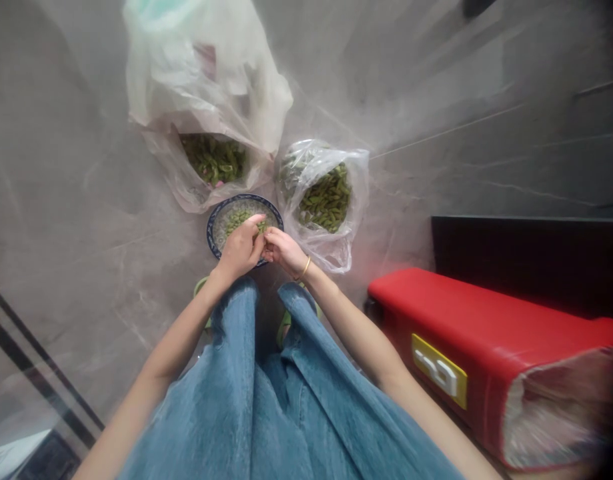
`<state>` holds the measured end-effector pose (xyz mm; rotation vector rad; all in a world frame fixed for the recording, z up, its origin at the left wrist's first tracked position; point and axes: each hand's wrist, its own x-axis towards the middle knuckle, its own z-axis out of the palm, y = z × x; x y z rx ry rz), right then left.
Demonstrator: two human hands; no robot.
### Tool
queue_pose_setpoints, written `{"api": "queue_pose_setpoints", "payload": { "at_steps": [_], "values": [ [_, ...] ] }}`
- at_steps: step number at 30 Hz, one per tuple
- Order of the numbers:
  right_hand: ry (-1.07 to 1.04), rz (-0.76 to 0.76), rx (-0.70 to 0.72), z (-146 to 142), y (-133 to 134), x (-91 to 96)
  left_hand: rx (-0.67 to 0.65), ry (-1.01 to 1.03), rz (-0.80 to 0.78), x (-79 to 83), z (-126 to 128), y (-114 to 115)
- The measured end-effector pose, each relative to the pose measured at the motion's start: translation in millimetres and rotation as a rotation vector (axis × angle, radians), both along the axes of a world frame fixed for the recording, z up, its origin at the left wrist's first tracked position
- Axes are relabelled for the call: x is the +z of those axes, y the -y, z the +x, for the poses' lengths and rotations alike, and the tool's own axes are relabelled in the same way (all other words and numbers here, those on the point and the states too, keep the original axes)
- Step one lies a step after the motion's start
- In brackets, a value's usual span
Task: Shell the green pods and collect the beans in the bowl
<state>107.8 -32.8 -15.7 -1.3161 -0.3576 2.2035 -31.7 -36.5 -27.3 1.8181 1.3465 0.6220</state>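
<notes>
My left hand (242,248) and my right hand (283,251) meet over the near right part of a bowl (213,241) with a blue patterned rim. Their fingers are closed in a pinch against each other, on what looks like a green bean pod, mostly hidden by the fingers. Shelled green beans (237,219) lie in the bowl. Just beyond it, a large white plastic bag (256,100) stands open with green pods or husks (216,159) inside. To the right, a smaller clear plastic bag (359,193) holds many plump green bean pods (327,200).
A red bin (461,313) with a yellow label and a plastic liner lies to the right, beside a dark panel (531,260). Below the hands are my knees in blue jeans (236,373) and green footwear (201,287). A box (31,457) sits at lower left on the grey tiled floor (86,233).
</notes>
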Motion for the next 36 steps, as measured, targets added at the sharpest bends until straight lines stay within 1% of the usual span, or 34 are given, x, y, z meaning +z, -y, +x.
{"api": "queue_pose_setpoints", "payload": {
  "at_steps": [2, 4, 5, 7, 8, 10, 12, 13, 14, 15, 17, 18, 19, 20, 21, 23, 25, 27, 30, 33, 36],
  "values": [
    [-0.019, 0.045, -0.034, 0.4, 2.3, -2.6, 0.067, 0.074, -0.070, 0.1, 1.0, 1.7],
    [-0.001, 0.104, -0.040, 1.2, 5.1, -6.6, 0.169, 0.164, -0.125, -0.7, 1.0, 3.8],
    [0.033, 0.149, -0.012, 1.9, 6.4, -8.8, 0.219, 0.202, -0.139, -1.0, 0.1, 4.1],
    [0.155, 0.291, 0.109, 3.1, 8.6, -12.9, 0.289, 0.222, -0.134, -0.8, -4.7, 1.3],
    [0.230, 0.384, 0.187, 3.4, 9.5, -14.4, 0.308, 0.196, -0.110, 0.0, -8.5, -2.8],
    [0.353, 0.565, 0.319, 2.9, 10.8, -15.7, 0.341, 0.074, -0.015, 2.8, -18.2, -17.4],
    [0.410, 0.677, 0.370, 2.2, 10.9, -15.2, 0.383, -0.085, 0.132, 6.5, -28.3, -39.1],
    [0.431, 0.703, 0.354, 3.0, 10.1, -14.6, 0.402, -0.161, 0.194, 8.4, -32.5, -50.9],
    [0.469, 0.714, 0.304, 5.3, 8.3, -14.3, 0.407, -0.206, 0.224, 10.3, -35.6, -61.9],
    [0.536, 0.719, 0.225, 9.9, 5.3, -14.4, 0.393, -0.219, 0.217, 12.2, -37.3, -71.2],
    [0.756, 0.719, 0.021, 27.4, -4.6, -17.5, 0.369, -0.234, 0.179, 16.6, -36.2, -81.3],
    [0.893, 0.719, -0.073, 40.4, -11.2, -21.0, 0.351, -0.252, 0.157, 19.3, -33.2, -81.3],
    [1.028, 0.723, -0.130, 55.4, -18.4, -26.0, 0.332, -0.278, 0.140, 22.6, -28.8, -78.1],
    [1.156, 0.730, -0.150, 71.7, -25.7, -32.3, 0.308, -0.303, 0.126, 26.3, -23.3, -72.1],
    [1.253, 0.733, -0.106, 88.1, -32.7, -39.9, 0.278, -0.316, 0.112, 30.5, -17.0, -64.3],
    [1.385, 0.725, 0.031, 116.4, -43.8, -57.2, 0.213, -0.287, 0.082, 39.2, -3.2, -46.4],
    [1.480, 0.680, 0.109, 134.0, -50.6, -74.0, 0.130, -0.277, 0.051, 46.7, 10.3, -30.7],
    [1.525, 0.636, 0.149, 140.9, -54.4, -86.6, 0.053, -0.304, 0.035, 51.1, 21.4, -20.2],
    [1.533, 0.602, 0.160, 141.5, -57.6, -95.6, -0.014, -0.324, 0.032, 51.8, 31.2, -12.7],
    [1.512, 0.573, 0.157, 141.7, -59.3, -96.3, -0.024, -0.323, 0.031, 50.7, 34.2, -9.7],
    [1.482, 0.575, 0.126, 141.7, -57.1, -91.3, -0.031, -0.315, 0.037, 51.9, 34.5, -8.5]
  ]
}}
